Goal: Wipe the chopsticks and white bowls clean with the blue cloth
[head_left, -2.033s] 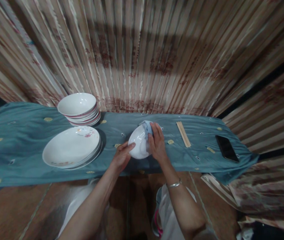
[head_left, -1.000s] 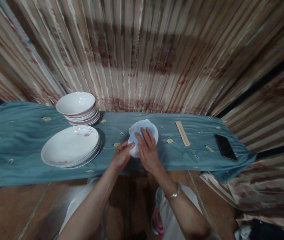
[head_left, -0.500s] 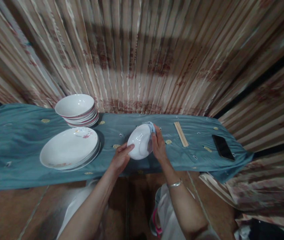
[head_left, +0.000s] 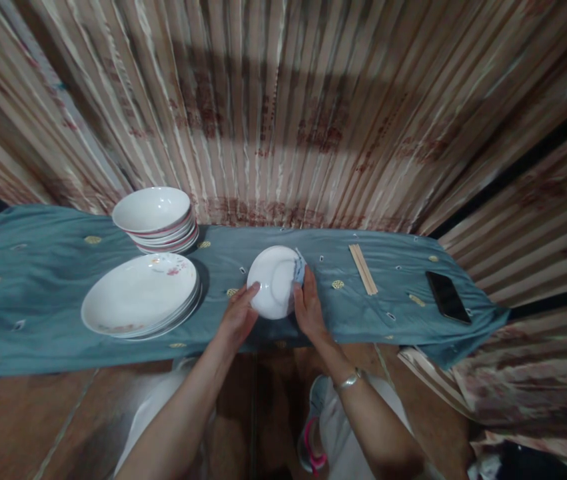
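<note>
A small white bowl (head_left: 272, 287) is held up over the near part of the table, a round ring showing on the side that faces me. My left hand (head_left: 240, 312) grips its left edge, thumb on the surface. At the right edge, my right hand (head_left: 310, 303) presses a light blue cloth (head_left: 299, 270) against the bowl. Left of my hands lies a stack of oval plates (head_left: 138, 293) with floral decoration on the top one. Behind them stands a stack of white bowls (head_left: 156, 212) with red bands.
A teal patterned cloth (head_left: 283, 233) covers the narrow table. Several wooden chopsticks (head_left: 363, 269) lie right of my hands, and a black phone (head_left: 448, 297) is farther right. Pleated curtains (head_left: 283, 113) hang right behind the table.
The bowl has turned so its round ring faces me more fully. My right hand and the blue cloth have shifted a little down and left along its edge.
</note>
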A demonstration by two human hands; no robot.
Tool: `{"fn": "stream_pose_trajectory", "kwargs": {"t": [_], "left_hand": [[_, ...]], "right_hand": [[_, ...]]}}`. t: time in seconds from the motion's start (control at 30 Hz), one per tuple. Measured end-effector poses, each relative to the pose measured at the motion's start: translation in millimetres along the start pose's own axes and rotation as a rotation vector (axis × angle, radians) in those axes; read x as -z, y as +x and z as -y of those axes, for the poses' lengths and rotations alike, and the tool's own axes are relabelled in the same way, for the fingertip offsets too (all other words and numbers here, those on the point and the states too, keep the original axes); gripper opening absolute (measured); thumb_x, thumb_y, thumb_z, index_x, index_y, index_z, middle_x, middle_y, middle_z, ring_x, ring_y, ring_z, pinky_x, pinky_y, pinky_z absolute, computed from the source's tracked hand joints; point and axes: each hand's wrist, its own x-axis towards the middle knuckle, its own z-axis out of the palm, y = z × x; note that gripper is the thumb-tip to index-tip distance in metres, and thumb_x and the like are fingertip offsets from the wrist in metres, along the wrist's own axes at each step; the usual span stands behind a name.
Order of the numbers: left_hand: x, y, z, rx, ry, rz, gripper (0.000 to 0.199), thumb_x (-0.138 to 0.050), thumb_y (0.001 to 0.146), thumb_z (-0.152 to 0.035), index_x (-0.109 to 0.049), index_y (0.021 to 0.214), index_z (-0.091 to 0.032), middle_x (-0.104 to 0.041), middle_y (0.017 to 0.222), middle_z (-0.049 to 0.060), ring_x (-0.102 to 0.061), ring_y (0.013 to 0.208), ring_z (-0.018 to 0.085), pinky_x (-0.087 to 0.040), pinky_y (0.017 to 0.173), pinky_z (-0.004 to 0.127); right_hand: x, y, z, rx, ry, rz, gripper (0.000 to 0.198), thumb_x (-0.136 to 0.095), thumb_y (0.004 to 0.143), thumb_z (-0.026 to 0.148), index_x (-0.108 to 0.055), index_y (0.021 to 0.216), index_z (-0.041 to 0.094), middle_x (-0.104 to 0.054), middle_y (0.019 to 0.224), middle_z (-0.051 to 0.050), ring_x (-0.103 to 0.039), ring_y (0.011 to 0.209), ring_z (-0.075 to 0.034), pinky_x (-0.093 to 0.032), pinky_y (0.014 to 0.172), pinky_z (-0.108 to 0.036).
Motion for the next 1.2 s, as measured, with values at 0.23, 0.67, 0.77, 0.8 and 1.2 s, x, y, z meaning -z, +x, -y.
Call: {"fn": "stream_pose_trajectory", "kwargs": {"t": [0.23,0.67,0.77,0.8,1.2], "left_hand": [[1,2,-1,0.005,-0.014,-0.012,0.031,-0.075,0.066,-0.020,-0.068,0.094,-0.008,-0.074,0.090,0.013,-0.066,0.098,0.029,-0.053,0.087,0.038],[3,7,4,-0.054,-0.021,0.027,0.013,-0.076,0.062,-0.017,-0.069,0.072,-0.012,-0.074,0.075,0.007,-0.068,0.073,0.018,-0.053,0.075,0.026],[1,4,5,-0.060,0.005,0.052,0.011,-0.074,0.064,-0.017,-0.070,0.073,-0.013,-0.074,0.076,0.006,-0.069,0.083,0.020,-0.053,0.079,0.027],[0,3,5,-0.058,0.017,0.062,0.013,-0.074,0.065,-0.016,-0.071,0.077,-0.013,-0.074,0.078,0.007,-0.068,0.087,0.021,-0.052,0.081,0.028],[-7,-5,6,-0.029,0.041,0.117,0.025,-0.076,0.064,-0.019,-0.072,0.088,-0.012,-0.074,0.087,0.009,-0.065,0.101,0.028,-0.052,0.087,0.037]], "right_hand": [[-6,-23,11,0.104,-0.182,0.029,0.061,-0.028,0.097,0.042,-0.014,0.149,0.014,-0.018,0.153,-0.018,-0.014,0.143,-0.027,-0.027,0.111,-0.052],[2,-30,54,0.334,-0.303,0.215,0.060,-0.035,0.095,0.034,-0.015,0.149,0.015,-0.022,0.153,-0.014,-0.012,0.144,-0.025,-0.026,0.110,-0.050],[5,-21,57,0.346,-0.316,0.202,0.059,-0.036,0.095,0.035,-0.020,0.148,0.016,-0.022,0.154,-0.014,-0.011,0.144,-0.025,-0.025,0.110,-0.051],[7,-18,58,0.349,-0.318,0.193,0.057,-0.036,0.094,0.035,-0.022,0.147,0.017,-0.022,0.154,-0.013,-0.011,0.144,-0.025,-0.024,0.110,-0.051],[25,14,42,0.228,-0.202,-0.005,0.048,-0.030,0.096,0.032,-0.031,0.143,0.019,-0.034,0.148,-0.013,-0.024,0.140,-0.025,-0.024,0.110,-0.054]]}}
